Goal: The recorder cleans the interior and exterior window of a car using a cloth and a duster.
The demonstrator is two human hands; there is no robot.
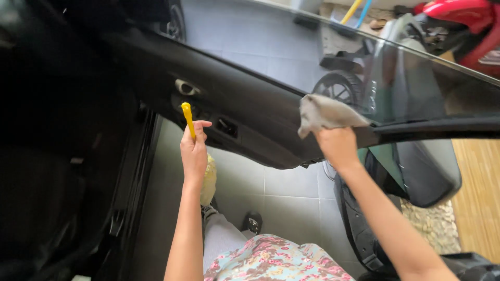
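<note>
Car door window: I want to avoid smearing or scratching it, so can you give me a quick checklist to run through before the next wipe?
1. Grey cloth gripped firmly in the right hand: ok.
2. Cloth lies against the window glass at its lower edge: ok.
3. Yellow tool in the left hand is held away from the glass, in front of the black door panel: ok.
4. Door is open, with tiled floor visible below it: ok.
5. Cloth is clean: cannot tell.
6. Glass is free of grit: cannot tell; reflections cover it.
</note>
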